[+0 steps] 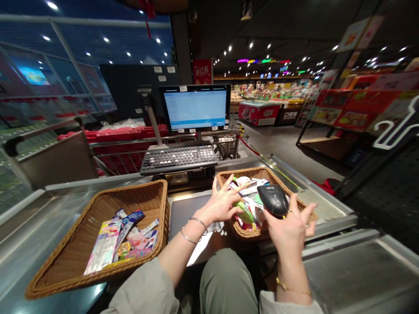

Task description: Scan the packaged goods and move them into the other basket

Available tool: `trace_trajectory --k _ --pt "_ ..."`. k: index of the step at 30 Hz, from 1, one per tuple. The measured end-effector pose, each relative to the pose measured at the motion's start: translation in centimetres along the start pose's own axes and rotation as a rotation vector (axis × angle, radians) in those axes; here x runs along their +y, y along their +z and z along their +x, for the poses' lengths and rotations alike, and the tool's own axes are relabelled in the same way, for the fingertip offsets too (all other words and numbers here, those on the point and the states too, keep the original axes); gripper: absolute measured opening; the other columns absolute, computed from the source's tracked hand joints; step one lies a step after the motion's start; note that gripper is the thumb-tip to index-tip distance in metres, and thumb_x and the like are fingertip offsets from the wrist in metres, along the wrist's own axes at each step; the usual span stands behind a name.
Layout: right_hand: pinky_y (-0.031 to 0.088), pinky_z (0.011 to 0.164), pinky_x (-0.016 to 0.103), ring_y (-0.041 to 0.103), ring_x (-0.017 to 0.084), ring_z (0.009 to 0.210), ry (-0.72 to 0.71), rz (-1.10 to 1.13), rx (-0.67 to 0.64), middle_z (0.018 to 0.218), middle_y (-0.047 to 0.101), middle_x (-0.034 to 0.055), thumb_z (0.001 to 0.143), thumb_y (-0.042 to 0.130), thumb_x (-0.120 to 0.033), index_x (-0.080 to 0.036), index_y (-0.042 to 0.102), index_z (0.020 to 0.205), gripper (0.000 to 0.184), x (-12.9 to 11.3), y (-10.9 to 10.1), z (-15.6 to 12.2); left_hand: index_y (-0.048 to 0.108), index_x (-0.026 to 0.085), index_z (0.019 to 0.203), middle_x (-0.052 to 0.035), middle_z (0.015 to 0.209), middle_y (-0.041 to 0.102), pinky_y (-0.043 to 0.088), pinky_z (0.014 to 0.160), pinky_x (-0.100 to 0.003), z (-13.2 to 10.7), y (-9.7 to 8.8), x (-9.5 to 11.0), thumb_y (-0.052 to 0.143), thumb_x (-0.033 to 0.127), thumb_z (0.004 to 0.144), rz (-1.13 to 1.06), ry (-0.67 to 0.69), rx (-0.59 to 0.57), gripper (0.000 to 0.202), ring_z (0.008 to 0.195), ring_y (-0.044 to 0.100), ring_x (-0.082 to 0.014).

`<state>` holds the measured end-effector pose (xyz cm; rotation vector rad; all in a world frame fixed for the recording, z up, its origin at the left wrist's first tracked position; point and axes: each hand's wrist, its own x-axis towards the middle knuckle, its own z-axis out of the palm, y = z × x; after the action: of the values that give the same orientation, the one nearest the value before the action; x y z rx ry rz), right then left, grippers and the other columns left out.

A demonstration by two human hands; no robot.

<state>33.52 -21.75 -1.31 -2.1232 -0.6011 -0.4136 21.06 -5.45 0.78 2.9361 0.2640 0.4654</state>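
Observation:
My right hand [290,229] is closed around a black handheld barcode scanner [273,199], held over the right wicker basket [225,175]. My left hand [223,202] reaches into that basket with fingers spread, touching a green and pink packet [245,213] among several small snack packets. Thin bangles circle my left wrist. The left wicker basket [78,248] holds several flat colourful packets [122,240].
A checkout monitor [195,108] and black keyboard [179,158] stand behind the baskets on a steel counter [340,213]. Red shopping carts [127,148] sit behind. Store shelves [353,109] and an aisle lie at the right.

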Motion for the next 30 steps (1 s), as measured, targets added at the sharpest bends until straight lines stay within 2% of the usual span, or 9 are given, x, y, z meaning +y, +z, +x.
trace_trajectory --k 2,3,5,8,10,14,22,26,30 --pt "0.014 0.112 0.066 0.012 0.040 0.151 0.002 0.003 -0.008 0.155 0.033 0.0297 0.078 0.058 -0.058 -0.010 0.041 0.149 0.087 -0.1 0.1 -0.1 0.071 0.032 0.108 -0.0001 0.161 0.037 -0.005 0.110 -0.080 0.1 0.5 -0.3 0.061 0.048 0.091 -0.015 0.022 -0.097 0.025 0.154 0.009 -0.0386" --pt "0.014 0.112 0.066 0.012 0.040 0.151 0.003 0.004 -0.010 0.154 0.034 0.0298 0.078 0.057 -0.057 -0.010 0.041 0.149 0.086 -0.1 0.1 -0.1 0.070 0.033 0.112 -0.0001 0.162 0.036 -0.003 0.110 -0.081 0.3 0.8 -0.4 0.061 0.049 0.091 -0.006 0.010 -0.104 0.027 0.154 0.010 -0.0393" --pt "0.014 0.111 0.067 0.013 0.040 0.151 0.004 0.005 -0.010 0.154 0.035 0.0303 0.078 0.057 -0.057 -0.010 0.041 0.148 0.086 -0.2 0.1 -0.1 0.063 0.036 0.128 -0.0033 0.164 0.030 -0.001 0.109 -0.083 0.6 1.5 -0.3 0.062 0.049 0.090 0.054 -0.062 -0.028 0.040 0.153 0.009 -0.0404" --pt "0.014 0.112 0.067 0.012 0.041 0.151 -0.008 -0.002 -0.002 0.153 0.035 0.0301 0.078 0.056 -0.056 -0.008 0.041 0.148 0.086 -0.3 0.1 -0.1 0.044 0.031 0.148 -0.0093 0.166 0.021 0.003 0.110 -0.082 1.0 1.9 0.0 0.059 0.049 0.093 0.166 -0.205 0.147 0.060 0.154 0.006 -0.0398" --pt "0.013 0.113 0.067 0.013 0.041 0.151 -0.019 -0.006 0.000 0.153 0.037 0.0291 0.078 0.056 -0.056 -0.007 0.040 0.149 0.088 -0.4 0.2 -0.1 0.040 0.028 0.151 -0.0096 0.167 0.018 0.005 0.111 -0.081 1.0 1.8 0.2 0.055 0.051 0.094 0.211 -0.269 0.203 0.063 0.154 0.005 -0.0388" --pt "0.013 0.113 0.067 0.015 0.040 0.150 -0.027 -0.016 -0.008 0.152 0.039 0.0290 0.077 0.057 -0.060 -0.007 0.038 0.150 0.093 -0.9 0.6 -0.3 0.040 0.026 0.152 -0.0108 0.167 0.014 0.003 0.112 -0.080 0.3 0.9 0.4 0.054 0.054 0.093 0.292 -0.316 0.237 0.067 0.154 0.004 -0.0390" --pt "0.017 0.111 0.066 0.021 0.042 0.148 -0.176 -0.007 0.025 0.149 0.040 0.0312 0.083 0.047 -0.067 -0.005 0.042 0.147 0.089 -3.6 1.5 -1.4 0.037 0.026 0.154 -0.0122 0.167 0.013 0.000 0.112 -0.079 -2.9 -0.7 -0.6 0.055 0.059 0.090 0.360 -0.381 0.278 0.074 0.154 0.001 -0.0402" --pt "0.015 0.112 0.065 0.023 0.042 0.147 -0.285 0.019 0.002 0.143 0.052 0.0254 0.085 0.047 -0.063 -0.010 0.054 0.138 0.075 -5.8 2.2 -2.3 0.038 0.026 0.153 -0.0116 0.167 0.012 -0.002 0.112 -0.079 -5.2 -1.8 -1.8 0.055 0.065 0.088 0.393 -0.428 0.283 0.078 0.154 0.001 -0.0403" --pt "0.017 0.113 0.063 0.026 0.041 0.146 -0.349 0.034 -0.045 0.142 0.054 0.0206 0.083 0.054 -0.059 -0.016 0.067 0.120 0.058 -8.2 3.5 -3.7 0.040 0.025 0.152 -0.0120 0.167 0.013 -0.002 0.113 -0.078 -8.5 -3.0 -3.8 0.058 0.060 0.088 0.422 -0.506 0.267 0.075 0.154 0.002 -0.0382"
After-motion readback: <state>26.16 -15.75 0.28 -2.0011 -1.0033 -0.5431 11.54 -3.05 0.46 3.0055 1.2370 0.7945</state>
